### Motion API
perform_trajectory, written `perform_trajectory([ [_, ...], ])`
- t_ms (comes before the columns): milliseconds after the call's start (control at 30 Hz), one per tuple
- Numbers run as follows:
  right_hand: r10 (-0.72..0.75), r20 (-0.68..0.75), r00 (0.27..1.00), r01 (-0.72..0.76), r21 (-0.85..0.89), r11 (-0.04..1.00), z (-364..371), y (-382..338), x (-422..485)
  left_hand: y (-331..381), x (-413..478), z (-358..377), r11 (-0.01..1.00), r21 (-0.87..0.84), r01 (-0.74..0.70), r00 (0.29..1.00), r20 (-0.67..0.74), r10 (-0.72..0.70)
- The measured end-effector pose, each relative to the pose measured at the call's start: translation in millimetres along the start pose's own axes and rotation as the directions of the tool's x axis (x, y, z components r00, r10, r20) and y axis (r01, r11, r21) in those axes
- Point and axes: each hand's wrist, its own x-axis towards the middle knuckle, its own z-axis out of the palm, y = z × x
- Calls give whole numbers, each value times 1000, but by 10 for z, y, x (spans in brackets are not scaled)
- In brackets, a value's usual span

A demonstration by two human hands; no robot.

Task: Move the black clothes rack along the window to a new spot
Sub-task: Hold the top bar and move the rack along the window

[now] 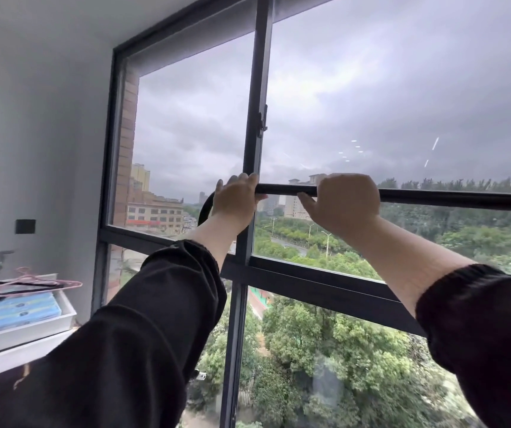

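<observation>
The black clothes rack's top bar (451, 197) runs level across the window at about head height and leaves the frame on the right. My left hand (236, 199) is wrapped around its left end, where the bar bends down in a curve that my wrist partly hides. About a hand's width to the right, my right hand (345, 201) grips the bar from above. Both arms reach up in black sleeves. The rack's legs and lower part are out of view.
The big dark-framed window (255, 140) stands right behind the bar, with a latch on its centre post. At the left a white wall meets the window, and below it a white tray (63, 316) on a ledge holds blue packs and pink hangers (29, 282).
</observation>
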Motion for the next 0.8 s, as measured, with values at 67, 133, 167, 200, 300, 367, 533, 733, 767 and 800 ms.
perform_trajectory([
  [67,-13,-22,1000,13,-3,1000,-30,-42,14,-42,-18,-23,1000,22,-9,999,-46,10],
  [133,-27,-17,1000,26,-21,999,-53,-67,11,-83,-40,-55,999,35,-16,997,-79,19],
  [167,-30,-14,999,29,-35,999,-59,-74,5,-93,-49,-64,999,42,-19,996,-86,22],
  [200,-30,-10,1000,29,-47,998,-61,-78,-2,-95,-52,-64,999,49,-19,996,-84,23],
  [300,-9,40,999,11,-45,999,-50,-82,0,-55,-36,-69,999,33,3,1000,-20,-2],
  [367,17,78,997,-16,-5,1000,-73,-58,15,26,-12,-89,1000,0,6,1000,26,-6],
  [533,72,96,993,-73,8,997,-236,146,-116,430,-17,-172,978,-83,-191,981,-14,191],
  [733,157,92,983,-145,-128,981,-464,789,-588,1080,-222,-326,928,-164,-334,937,-166,307],
  [767,166,80,983,-154,-140,978,-511,886,-663,1185,-261,-373,922,-187,-339,934,-185,306],
  [800,194,89,977,-180,-153,972,-595,976,-751,1303,-305,-428,916,-207,-343,932,-195,305],
])
